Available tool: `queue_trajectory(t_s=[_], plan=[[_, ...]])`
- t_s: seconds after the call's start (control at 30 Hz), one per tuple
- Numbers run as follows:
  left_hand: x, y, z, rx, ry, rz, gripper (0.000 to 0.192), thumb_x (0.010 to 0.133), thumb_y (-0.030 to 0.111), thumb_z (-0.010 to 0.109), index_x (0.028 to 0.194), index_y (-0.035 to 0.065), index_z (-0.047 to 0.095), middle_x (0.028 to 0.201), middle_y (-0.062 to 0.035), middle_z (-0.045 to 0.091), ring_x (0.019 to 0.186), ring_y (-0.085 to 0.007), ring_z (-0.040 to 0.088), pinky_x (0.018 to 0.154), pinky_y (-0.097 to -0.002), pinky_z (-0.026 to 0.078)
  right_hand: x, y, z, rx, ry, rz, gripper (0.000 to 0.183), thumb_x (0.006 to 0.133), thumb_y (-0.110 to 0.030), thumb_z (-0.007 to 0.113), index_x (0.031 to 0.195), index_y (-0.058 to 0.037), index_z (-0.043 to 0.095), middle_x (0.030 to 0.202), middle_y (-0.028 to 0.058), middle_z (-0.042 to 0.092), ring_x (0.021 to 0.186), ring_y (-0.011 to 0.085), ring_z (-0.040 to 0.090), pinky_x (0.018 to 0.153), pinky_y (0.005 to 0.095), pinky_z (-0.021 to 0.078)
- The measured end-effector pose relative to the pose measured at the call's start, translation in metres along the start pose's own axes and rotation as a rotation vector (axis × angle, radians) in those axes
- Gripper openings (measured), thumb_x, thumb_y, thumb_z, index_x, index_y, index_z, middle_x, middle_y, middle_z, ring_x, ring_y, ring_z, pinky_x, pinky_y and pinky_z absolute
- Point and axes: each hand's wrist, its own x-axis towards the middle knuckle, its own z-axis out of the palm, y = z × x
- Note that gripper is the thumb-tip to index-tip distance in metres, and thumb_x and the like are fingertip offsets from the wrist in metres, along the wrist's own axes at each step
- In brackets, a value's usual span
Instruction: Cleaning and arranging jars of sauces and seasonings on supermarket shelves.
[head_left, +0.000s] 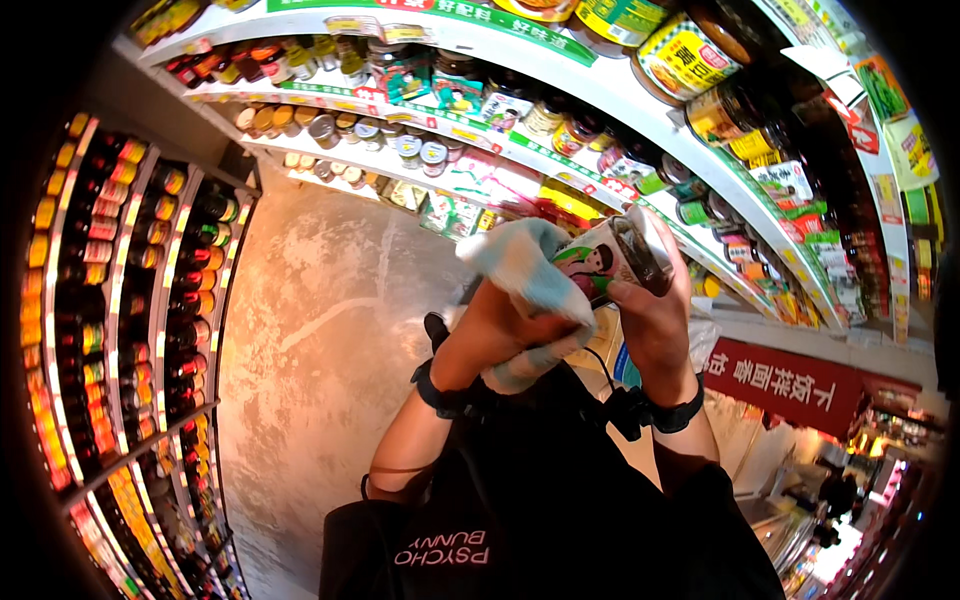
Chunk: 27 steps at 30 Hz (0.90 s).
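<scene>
In front of my chest, my right hand (654, 307) grips a glass jar (637, 247) of dark food by its side, thumb on the label. The jar lies tilted, and its label shows a drawn figure. A light blue and cream cloth (529, 262) is bunched in my left hand (499, 330) and touches the label end of the jar. The cloth hides most of my left fingers, and one end of it hangs below the wrist.
Curved-looking white shelves (480, 30) with jars and packets run across the top and right. Racks of bottles (135, 300) stand at the left, past a concrete floor (300, 375). A red sign (784, 382) and a clear plastic bag (701, 341) are at the right.
</scene>
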Motion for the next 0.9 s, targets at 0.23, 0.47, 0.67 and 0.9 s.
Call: queue_trajectory(t_s=[0.23, 0.47, 0.67, 0.9], plan=[[-0.015, -0.017, 0.018, 0.678, 0.075, 0.476, 0.059, 0.066, 0.022, 0.084, 0.117, 0.0041, 0.06, 0.116, -0.0169, 0.062, 0.105, -0.0348, 0.061, 0.086, -0.042, 0.051, -0.021, 0.01, 0.017, -0.85, 0.189, -0.237, 0.059, 0.069, 0.0, 0.079, 0.12, 0.0004, 0.05, 0.107, 0.0084, 0.062, 0.1, 0.016, 0.062, 0.089, 0.0293, 0.0497], [-0.013, -0.008, 0.022, 0.494, -0.222, 0.36, 0.062, 0.066, 0.021, 0.085, 0.12, 0.0052, 0.059, 0.115, -0.0156, 0.063, 0.105, -0.0341, 0.062, 0.089, -0.0401, 0.051, -0.04, -0.014, 0.003, -0.911, 0.076, -0.159, 0.068, 0.063, -0.01, 0.084, 0.123, -0.001, 0.053, 0.11, 0.0132, 0.065, 0.103, 0.0212, 0.064, 0.092, 0.0324, 0.0491], [-0.013, -0.038, 0.058, 0.059, -0.46, -0.087, 0.095, 0.061, 0.018, 0.09, 0.14, 0.0036, 0.04, 0.132, -0.0106, 0.055, 0.119, -0.0202, 0.054, 0.103, -0.0359, 0.043, -0.064, -0.036, -0.05, -0.64, -0.028, -0.058, 0.074, 0.061, -0.01, 0.086, 0.127, -0.0017, 0.054, 0.113, 0.013, 0.065, 0.106, 0.0204, 0.063, 0.094, 0.0323, 0.0491], [-0.022, -0.054, 0.164, -0.578, -0.155, -0.38, 0.108, 0.064, 0.054, 0.065, 0.15, 0.0024, 0.025, 0.147, -0.021, 0.04, 0.129, -0.0371, 0.048, 0.11, -0.0497, 0.038, -0.107, -0.071, -0.116, -0.293, -0.027, 0.077, 0.086, 0.065, -0.001, 0.084, 0.139, -0.0049, 0.042, 0.126, 0.0101, 0.057, 0.112, 0.02, 0.059, 0.096, 0.0307, 0.0475]])
